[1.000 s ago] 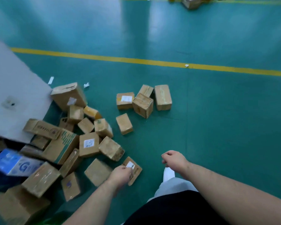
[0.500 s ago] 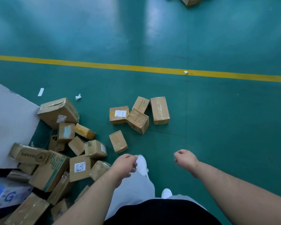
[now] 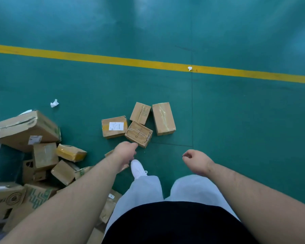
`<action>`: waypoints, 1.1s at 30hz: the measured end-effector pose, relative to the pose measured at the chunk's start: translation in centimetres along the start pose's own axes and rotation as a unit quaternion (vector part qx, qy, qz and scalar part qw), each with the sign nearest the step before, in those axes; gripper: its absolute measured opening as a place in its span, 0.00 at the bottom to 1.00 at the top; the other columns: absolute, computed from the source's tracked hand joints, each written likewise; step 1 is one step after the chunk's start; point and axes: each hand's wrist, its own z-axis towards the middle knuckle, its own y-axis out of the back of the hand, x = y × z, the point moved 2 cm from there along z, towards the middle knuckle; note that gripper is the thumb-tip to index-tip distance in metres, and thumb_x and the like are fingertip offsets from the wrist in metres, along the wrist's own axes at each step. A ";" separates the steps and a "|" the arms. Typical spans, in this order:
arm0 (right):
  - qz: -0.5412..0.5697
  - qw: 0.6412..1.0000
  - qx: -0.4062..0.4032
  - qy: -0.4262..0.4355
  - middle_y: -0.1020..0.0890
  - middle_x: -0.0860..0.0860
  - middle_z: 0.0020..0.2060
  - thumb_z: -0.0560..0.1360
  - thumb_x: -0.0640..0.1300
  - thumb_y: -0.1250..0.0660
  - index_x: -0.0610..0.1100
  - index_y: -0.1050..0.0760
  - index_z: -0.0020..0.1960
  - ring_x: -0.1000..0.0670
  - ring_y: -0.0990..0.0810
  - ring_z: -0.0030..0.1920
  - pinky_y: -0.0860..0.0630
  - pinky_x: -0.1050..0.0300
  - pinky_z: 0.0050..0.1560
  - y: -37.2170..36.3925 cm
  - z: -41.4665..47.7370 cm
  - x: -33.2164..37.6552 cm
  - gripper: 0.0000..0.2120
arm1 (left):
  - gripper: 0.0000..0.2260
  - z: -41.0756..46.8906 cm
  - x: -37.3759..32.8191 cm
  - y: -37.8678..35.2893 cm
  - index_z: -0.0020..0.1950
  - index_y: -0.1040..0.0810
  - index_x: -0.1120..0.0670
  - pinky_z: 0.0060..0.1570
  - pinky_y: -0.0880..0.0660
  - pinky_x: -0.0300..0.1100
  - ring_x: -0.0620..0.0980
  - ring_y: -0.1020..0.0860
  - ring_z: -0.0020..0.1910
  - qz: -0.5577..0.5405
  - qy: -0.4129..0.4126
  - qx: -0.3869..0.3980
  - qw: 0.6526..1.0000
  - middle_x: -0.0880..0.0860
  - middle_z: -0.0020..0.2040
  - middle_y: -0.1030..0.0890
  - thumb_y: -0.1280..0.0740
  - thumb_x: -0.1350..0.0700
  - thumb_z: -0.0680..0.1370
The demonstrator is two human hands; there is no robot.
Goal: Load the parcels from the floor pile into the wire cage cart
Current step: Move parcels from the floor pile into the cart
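Here we are over the green floor (image 3: 245, 124), and the left grip (image 3: 126, 150) is stretched out low toward a cluster of four parcels. Nothing is in it; the fingers look loosely curled, though blur hides the tips. The right grip (image 3: 196, 160) hangs beside the knee, fingers slack and also empty. The closest candidate is the taped parcel (image 3: 138, 136), a small brown carton turned corner-on, just beyond the left fingertips and, as far as I can tell, not quite touched. It looks light and stiff, a one-hand job, but the glossy tape across its top could be slick, so I'd span two bare cardboard sides rather than pinch the taped face. One near corner seems scuffed, so no squeezing there. It sits against the labelled parcel (image 3: 114, 127) on its left, with the long parcel (image 3: 163, 118) just to its right, so lifting straight up should avoid dragging neighbours. The main floor pile (image 3: 42, 155) lies well off to the left. The wire cage cart is not in view.
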 end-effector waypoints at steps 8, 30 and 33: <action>0.030 0.997 0.058 -0.033 0.19 0.52 0.43 0.80 0.49 0.41 0.50 0.24 0.53 0.51 0.22 0.37 0.28 0.59 0.35 -1.2 8.7 0.0 0.09 | 0.14 7.3 -3.8 -4.5 0.65 0.25 0.53 0.60 0.22 0.52 0.53 0.19 0.55 0.034 0.007 0.070 0.997 0.52 0.55 0.19 0.38 0.48 0.84; 0.032 0.987 0.066 -0.146 0.26 0.42 0.71 0.82 0.49 0.41 0.47 0.44 0.82 0.41 0.23 0.64 0.29 0.57 0.56 -7.4 60.9 -16.1 0.30 | 0.21 54.1 -1.6 -27.6 0.74 0.33 0.54 0.66 0.25 0.57 0.60 0.21 0.61 0.006 0.145 0.058 0.988 0.57 0.60 0.22 0.35 0.53 0.81; 0.073 0.984 0.042 -0.154 0.26 0.44 0.71 0.81 0.44 0.41 0.51 0.48 0.83 0.44 0.22 0.58 0.27 0.59 0.50 -8.6 65.6 -16.7 0.33 | 0.22 58.4 -1.0 -28.6 0.75 0.34 0.55 0.66 0.24 0.53 0.58 0.24 0.66 -0.015 0.151 0.059 0.987 0.55 0.71 0.28 0.37 0.59 0.80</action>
